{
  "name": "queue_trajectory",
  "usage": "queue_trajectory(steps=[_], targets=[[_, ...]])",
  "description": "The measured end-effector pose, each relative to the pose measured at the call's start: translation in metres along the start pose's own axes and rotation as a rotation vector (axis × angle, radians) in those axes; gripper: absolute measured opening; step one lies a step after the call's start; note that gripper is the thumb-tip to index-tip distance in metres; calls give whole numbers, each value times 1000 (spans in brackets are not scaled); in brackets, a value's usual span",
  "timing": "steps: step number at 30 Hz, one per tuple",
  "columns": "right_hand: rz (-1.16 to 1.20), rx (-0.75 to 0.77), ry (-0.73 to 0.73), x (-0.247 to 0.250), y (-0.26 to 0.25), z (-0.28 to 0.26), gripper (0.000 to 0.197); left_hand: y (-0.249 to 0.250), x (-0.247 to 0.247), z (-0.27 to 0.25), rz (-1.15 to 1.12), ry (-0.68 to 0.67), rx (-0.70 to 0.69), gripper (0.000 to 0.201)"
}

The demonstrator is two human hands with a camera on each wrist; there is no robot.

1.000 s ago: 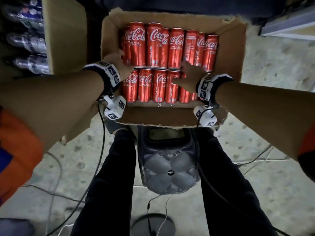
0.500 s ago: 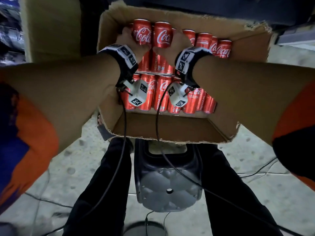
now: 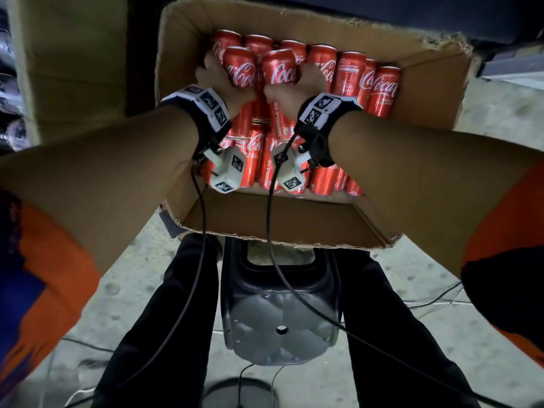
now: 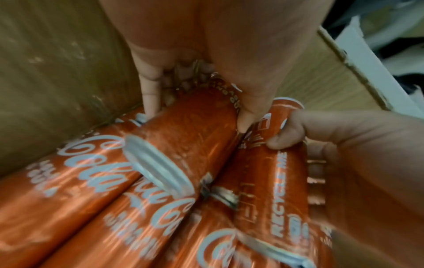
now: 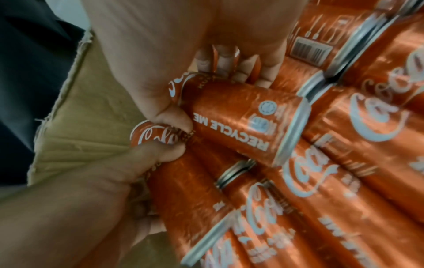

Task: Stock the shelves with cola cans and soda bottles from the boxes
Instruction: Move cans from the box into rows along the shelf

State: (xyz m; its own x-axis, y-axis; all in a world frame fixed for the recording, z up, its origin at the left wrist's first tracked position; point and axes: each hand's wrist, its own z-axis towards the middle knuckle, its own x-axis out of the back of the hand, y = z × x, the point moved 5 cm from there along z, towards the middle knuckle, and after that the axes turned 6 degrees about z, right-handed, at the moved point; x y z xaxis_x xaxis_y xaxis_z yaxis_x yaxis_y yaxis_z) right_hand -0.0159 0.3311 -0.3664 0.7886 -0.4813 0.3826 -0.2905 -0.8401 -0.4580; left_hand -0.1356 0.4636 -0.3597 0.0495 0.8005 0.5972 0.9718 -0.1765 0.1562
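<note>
Both hands are down in the open cardboard box (image 3: 188,39), each wrapped round a slim red cola can. The left hand (image 3: 217,81) has its grip curled about the left can (image 3: 240,67), thumb on one side and fingers on the other; the right hand (image 3: 306,86) has its grip curled the same way round the right can (image 3: 279,69), and the two thumbs nearly meet between them. The held cans are glossy red with white script lettering and silver rims, raised above the rest and side by side, long axes running away from the person, tops toward the far wall of the box. Beneath them the packed cans (image 3: 350,72) lie flat in rows, lengthwise the same way. The box sits in front of the person's knees, over a dark plastic stool (image 3: 281,328) on the concrete floor (image 3: 441,334).
</note>
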Motion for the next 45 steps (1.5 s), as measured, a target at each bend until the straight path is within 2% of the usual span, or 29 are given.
queue_trajectory(steps=[2,4,6,9,13,15,18,21,25,31,36,40,43,45], targets=[[-23,44,-2,9,9,-9,58,-5,-6,-13,-17,-6,-63,95],[-29,87,5,20,21,-22,67,-10,-11,-32,-80,-49,-101,84],[10,55,-7,30,39,-38,72,-18,-17,-51,-117,-106,-92,82],[89,-49,-33,46,74,-68,69,-32,-29,-82,-116,-208,-52,83],[79,-111,-30,62,114,-108,65,-55,-51,-118,-92,-299,-17,72],[63,-124,-35,71,128,-129,66,-63,-55,-138,-94,-318,-17,76],[35,-105,-45,83,140,-162,77,-70,-55,-168,-111,-297,-46,76],[-11,-80,-23,100,137,-196,71,-69,-49,-206,-133,-292,-67,78],[-27,-21,12,125,121,-238,62,-61,-28,-256,-146,-283,-85,78],[31,60,-17,161,72,-304,58,-35,26,-331,-277,-225,-160,62],[164,172,-35,205,12,-367,47,-2,82,-396,-347,-202,-262,79],[203,259,-85,240,-35,-419,50,31,137,-450,-380,-204,-346,64],[199,343,-76,264,-73,-458,65,55,185,-491,-425,-120,-407,46],[195,401,-70,284,-100,-485,62,71,218,-519,-431,-75,-481,42]])
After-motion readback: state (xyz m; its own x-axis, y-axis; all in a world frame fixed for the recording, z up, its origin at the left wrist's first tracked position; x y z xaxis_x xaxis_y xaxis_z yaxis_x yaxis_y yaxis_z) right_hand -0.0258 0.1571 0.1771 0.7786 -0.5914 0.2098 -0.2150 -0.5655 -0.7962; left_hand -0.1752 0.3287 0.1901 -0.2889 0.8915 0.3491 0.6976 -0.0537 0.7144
